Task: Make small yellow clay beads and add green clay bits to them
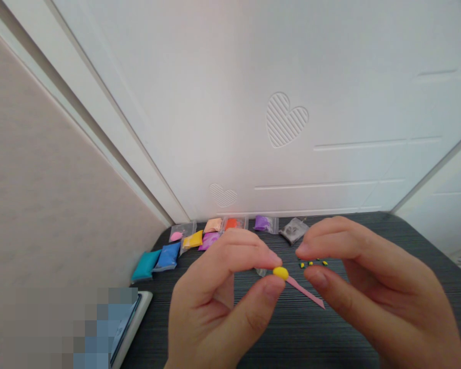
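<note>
A dark tabletop [284,341] with fine streaks across it and rounded far corners stands against a white panelled surface [369,61]. That panel carries raised straight lines and two ribbed hearts, a large one [286,123] and, lower and to the left, a smaller one [223,196]. On the left, a plain beige-pink wall [42,179] meets the panel along a white upright trim [111,102]; on the right there is another white surface [445,200].

Above the middle of the tabletop, the left hand [218,300] pinches a small yellow piece [280,273] between thumb and forefinger. The right hand [388,287], just to its right, holds thumb and forefinger apart with a gap between them. A slim pink tool [307,293] slants from behind the yellow piece toward the near right; whether they touch cannot be told.

Small green-and-yellow bits [311,263] sit beyond the right fingertips. Bags of coloured material [193,240], from teal and blue to purple and grey, line the far left and far edge. A pale-framed device [136,323], partly pixelated, is at near left.
</note>
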Motion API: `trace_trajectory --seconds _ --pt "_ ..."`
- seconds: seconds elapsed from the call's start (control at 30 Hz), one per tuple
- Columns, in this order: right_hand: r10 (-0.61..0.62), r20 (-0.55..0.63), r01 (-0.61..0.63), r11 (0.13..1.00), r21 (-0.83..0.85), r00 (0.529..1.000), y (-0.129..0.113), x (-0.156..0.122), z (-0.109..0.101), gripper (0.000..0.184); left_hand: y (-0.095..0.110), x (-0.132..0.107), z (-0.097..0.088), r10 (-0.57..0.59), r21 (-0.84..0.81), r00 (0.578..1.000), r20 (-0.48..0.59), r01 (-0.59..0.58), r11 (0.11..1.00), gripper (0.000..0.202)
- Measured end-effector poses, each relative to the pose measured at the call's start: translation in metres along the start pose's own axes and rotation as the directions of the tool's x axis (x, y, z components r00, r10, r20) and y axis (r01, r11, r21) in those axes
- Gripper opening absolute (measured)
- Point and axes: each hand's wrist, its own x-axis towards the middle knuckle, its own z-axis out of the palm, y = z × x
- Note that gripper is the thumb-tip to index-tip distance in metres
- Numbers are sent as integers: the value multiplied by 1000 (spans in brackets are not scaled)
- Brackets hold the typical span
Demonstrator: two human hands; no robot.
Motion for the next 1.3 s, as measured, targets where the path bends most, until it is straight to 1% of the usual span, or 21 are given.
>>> trace_trajectory --seconds 0.13,0.33,0.47,0.53,0.6,0.67,0.73,0.77,0.83,0.87,0.93,1.0,1.03,1.07,1.1,1.17,1.23,1.3 --pt "-8 2 8 1000 10 1000 0 0 0 23 -1 0 1 -21 -17 1000 -21 20 1000 15" --pt "-8 5 8 1000 14 1000 0 -1 0 24 0 1 0 -53 -25 999 -2 53 998 20" --pt "2 -6 -2 1000 2 1000 1 -1 0 23 0 -1 0 -55 -28 998 -6 55 998 22" --pt "12 -10 -12 1000 11 1000 0 0 1 22 -1 -2 1 -67 -53 997 -33 65 996 22" --pt "10 -34 -9 999 41 999 -1 -1 2 21 -5 -1 3 -77 -73 994 -79 71 995 20" --pt "17 -91 -11 997 71 996 -3 -1 2 18 -10 1 5 -86 -63 989 -117 79 995 19" --pt "27 -140 -16 997 74 990 -5 -2 0 15 -19 1 5 -135 -14 985 -106 134 991 17" --pt "31 -159 -21 998 66 987 -5 -3 -1 14 -25 -1 5 -173 30 982 -74 176 984 15" --pt "31 -198 -22 999 49 980 -6 -3 -5 12 -38 -11 6 -253 154 967 15 248 956 11" --pt "36 -223 -26 999 48 974 -7 -3 -7 12 -46 -20 7 -302 201 951 63 284 937 11" --pt "60 -295 -47 998 52 953 -7 -3 -11 11 -62 -42 11 -433 268 887 159 383 884 14" --pt "70 -366 -62 998 34 928 -8 -3 -14 10 -78 -68 17 -529 337 817 227 444 830 14" --pt "60 -390 -59 998 13 919 -7 -3 -16 9 -84 -81 20 -572 372 782 249 468 802 14" --pt "46 -408 -54 999 -6 912 -7 -2 -18 9 -89 -91 23 -600 404 759 253 480 779 14" --pt "30 -420 -44 999 -23 907 -5 -2 -20 9 -93 -100 26 -603 432 759 247 471 769 14" --pt "15 -439 -30 999 -26 899 -2 -1 -24 10 -98 -110 30 -567 470 786 247 415 780 15" --pt "22 -466 -27 1000 -3 885 3 0 -28 12 -100 -114 32 -520 499 816 253 351 793 16" --pt "27 -478 -23 1000 14 878 7 1 -30 12 -102 -115 31 -493 528 832 256 307 792 16"
